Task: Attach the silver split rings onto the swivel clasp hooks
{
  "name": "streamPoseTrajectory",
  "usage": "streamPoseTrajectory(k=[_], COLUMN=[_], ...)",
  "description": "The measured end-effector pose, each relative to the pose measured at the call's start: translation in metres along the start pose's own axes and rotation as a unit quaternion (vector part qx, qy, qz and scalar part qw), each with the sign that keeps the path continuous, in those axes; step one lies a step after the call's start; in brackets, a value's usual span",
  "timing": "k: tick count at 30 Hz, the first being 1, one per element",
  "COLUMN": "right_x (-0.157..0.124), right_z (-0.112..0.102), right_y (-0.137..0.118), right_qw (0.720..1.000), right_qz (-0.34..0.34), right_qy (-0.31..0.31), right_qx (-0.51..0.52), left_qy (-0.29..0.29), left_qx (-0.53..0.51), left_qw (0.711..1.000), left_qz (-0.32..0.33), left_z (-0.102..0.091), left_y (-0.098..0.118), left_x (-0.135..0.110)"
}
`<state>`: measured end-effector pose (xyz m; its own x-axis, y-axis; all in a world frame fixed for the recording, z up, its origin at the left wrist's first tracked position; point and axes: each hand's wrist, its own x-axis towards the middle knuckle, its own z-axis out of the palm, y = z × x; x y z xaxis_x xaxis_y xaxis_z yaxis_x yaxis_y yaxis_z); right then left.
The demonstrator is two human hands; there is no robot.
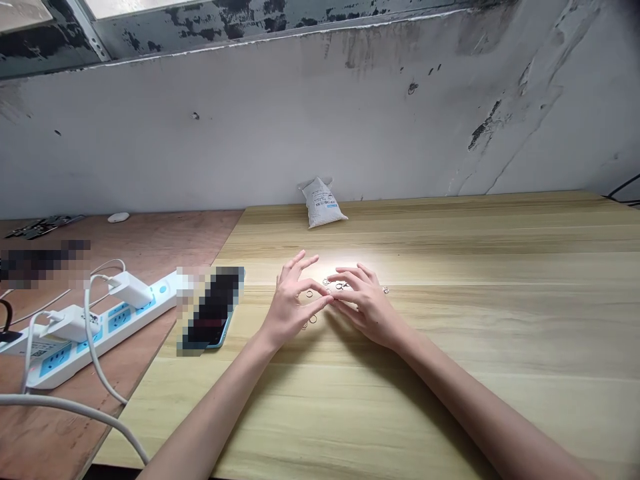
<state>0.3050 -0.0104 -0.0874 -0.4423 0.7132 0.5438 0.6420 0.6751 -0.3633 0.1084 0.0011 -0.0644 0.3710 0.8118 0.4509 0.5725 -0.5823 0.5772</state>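
Over the wooden table, my left hand [293, 298] and my right hand [367, 300] meet at their fingertips. Thumb and forefinger of the left hand are pinched together, its other fingers raised and spread. A small metal ring [328, 291] shows at the meeting point, partly covered by the fingers. The right hand's thumb and forefinger also close there, with the remaining fingers curving over the tabletop. Loose thin metal rings lie about: one ring [309, 294] and another ring [313, 319] beside the left hand, and small metal pieces [385, 290] just past the right hand.
A white printed packet [323, 203] stands near the wall. Left of my hands lies a phone [215, 310], partly pixelated. A white power strip [113, 327] with plugged-in chargers and cables rests on the reddish board [165, 247]. A thick grey cable [75, 405] crosses the lower left.
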Motion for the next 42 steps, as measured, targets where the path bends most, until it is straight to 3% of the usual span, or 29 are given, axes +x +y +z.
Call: streamPoseTrajectory(k=[7,12,17,20,23,27,31,37,42], right_x=[-0.002,0.0,0.0,-0.001,-0.002,-0.002,-0.003,-0.008,-0.012], right_z=[0.0,-0.011,-0.04,-0.046,-0.037,-0.023,-0.036,-0.077,-0.075], right_y=[0.002,0.003,0.003,0.003,0.008,0.024,0.045,0.063,0.066], right_qw=[0.999,0.997,0.973,0.963,0.98,0.996,0.994,0.965,0.962], right_qz=[-0.026,0.003,0.038,0.057,0.069,0.055,0.085,0.191,0.178], right_qy=[-0.008,-0.061,-0.165,-0.172,-0.121,-0.068,-0.054,-0.176,-0.2], right_qx=[-0.036,0.046,0.16,0.198,0.139,0.007,-0.047,-0.03,-0.064], left_qy=[-0.081,-0.087,-0.092,-0.069,-0.056,-0.082,-0.126,-0.094,-0.085], left_qx=[-0.04,-0.003,0.125,0.17,0.189,0.216,0.214,0.236,0.274], left_qw=[0.996,0.996,0.976,0.963,0.966,0.97,0.967,0.963,0.949], left_qz=[-0.007,0.017,0.149,0.199,0.171,0.076,0.054,0.087,0.129], left_z=[-0.003,-0.008,-0.003,0.001,-0.004,-0.02,-0.023,-0.013,-0.011], left_y=[-0.008,-0.011,-0.003,0.005,0.0,-0.023,-0.037,-0.035,-0.028], left_x=[0.0,0.001,0.001,0.001,0.002,0.003,0.001,0.0,0.003])
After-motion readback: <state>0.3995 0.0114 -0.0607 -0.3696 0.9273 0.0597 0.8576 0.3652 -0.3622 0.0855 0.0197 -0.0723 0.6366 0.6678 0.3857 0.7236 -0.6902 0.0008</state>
